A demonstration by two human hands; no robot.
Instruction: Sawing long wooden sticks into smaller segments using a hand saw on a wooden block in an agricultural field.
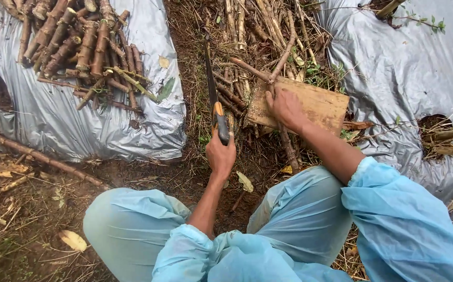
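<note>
Left hand [221, 155] fingers wrapped tight on the orange-black handle of a hand saw [212, 89], blade pointing away over the soil. Right hand [286, 107] presses a thin stem [281, 62] flat onto a wooden board [310, 107], fingers curled over it. Cut stem pieces [83, 49] piled on silver plastic sheeting [70, 125], far left.

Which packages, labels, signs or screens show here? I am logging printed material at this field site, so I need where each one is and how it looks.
None: no package, label, sign or screen is in view.
The nearest to packaging is plain silver plastic sheeting over the soil on both sides, without print.
The left hand holds a saw by its orange and black grip, with no visible label.
</note>
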